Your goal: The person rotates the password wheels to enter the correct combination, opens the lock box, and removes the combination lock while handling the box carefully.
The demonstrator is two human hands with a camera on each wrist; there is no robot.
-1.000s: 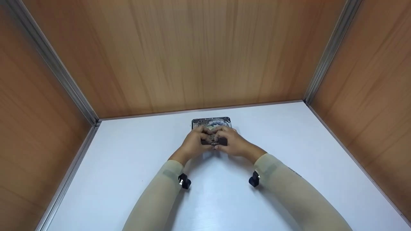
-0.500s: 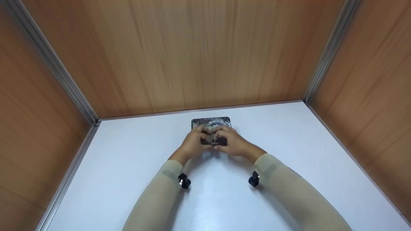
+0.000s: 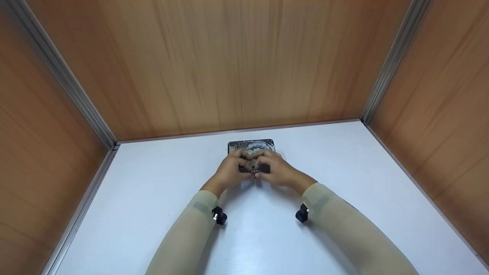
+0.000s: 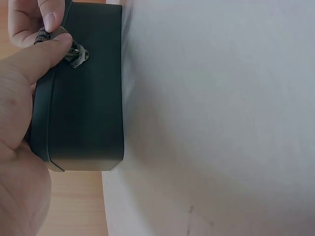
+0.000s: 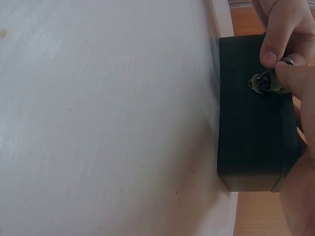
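At the far middle of the white table (image 3: 153, 214), in the head view, a small dark rectangular box with a patterned lid (image 3: 251, 146) stands near the wooden back wall (image 3: 229, 68). Both hands cover its near side: the left hand (image 3: 230, 170) comes from the left and the right hand (image 3: 278, 170) from the right, and their fingertips meet at the centre of the front. The long axis of the box runs from left to right, across the 2 forearms. Neither hand is clearly nearer.

From the left wrist camera, the dark box (image 4: 86, 88) lies against the palm, and the left thumb (image 4: 37, 59) and the forefinger pinch a small brass clasp (image 4: 76, 54) on the front face, where the lid line passes.

From the right wrist camera, the same box (image 5: 253, 113) rests on the table, and the right thumb and forefinger (image 5: 275, 46) curl around the brass clasp (image 5: 263, 82) from the other side. So the clasp lies directly between the 2 grips.

Compared with the head frames of 1 s and 0.5 s ago, I see almost no difference: the box stands at the same place, and the hands keep the same pinch.
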